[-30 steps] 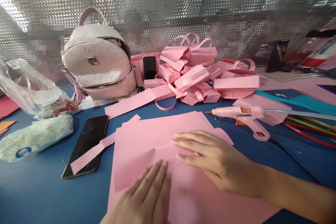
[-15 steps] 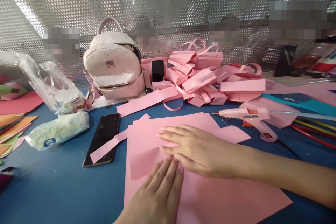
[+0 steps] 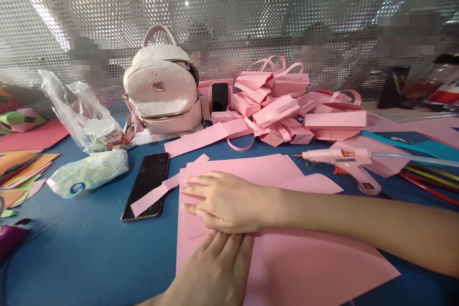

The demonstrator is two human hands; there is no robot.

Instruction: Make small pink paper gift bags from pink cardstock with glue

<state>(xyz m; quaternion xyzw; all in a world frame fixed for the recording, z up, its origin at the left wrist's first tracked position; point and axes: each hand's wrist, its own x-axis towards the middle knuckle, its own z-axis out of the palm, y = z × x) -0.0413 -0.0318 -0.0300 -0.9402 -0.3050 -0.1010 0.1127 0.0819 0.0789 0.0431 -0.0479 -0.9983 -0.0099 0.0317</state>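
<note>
A large pink paper sheet point(image 3: 308, 267) lies folded on the blue table point(image 3: 86, 258) in front of me. My right hand point(image 3: 224, 201) lies flat across the fold near the sheet's left edge, fingers stretched to the left and pressing down. My left hand point(image 3: 215, 270) rests palm down on the sheet just below it, fingertips touching the right hand. More pink sheets point(image 3: 251, 167) lie stacked underneath. A pink paper strip point(image 3: 154, 194) lies to the left of my hands, across a black phone point(image 3: 147, 184).
A pink glue gun point(image 3: 340, 160) lies at the right. Behind are a pile of folded pink paper bags point(image 3: 283, 110), a pink backpack point(image 3: 163, 91) and a second phone point(image 3: 219, 97). A tissue pack point(image 3: 88, 172), plastic bag point(image 3: 79, 114) and coloured paper point(image 3: 21, 167) are at the left.
My right hand has slid left along the fold to the sheet's left edge. My left hand stayed below it. The view has shifted to the left.
</note>
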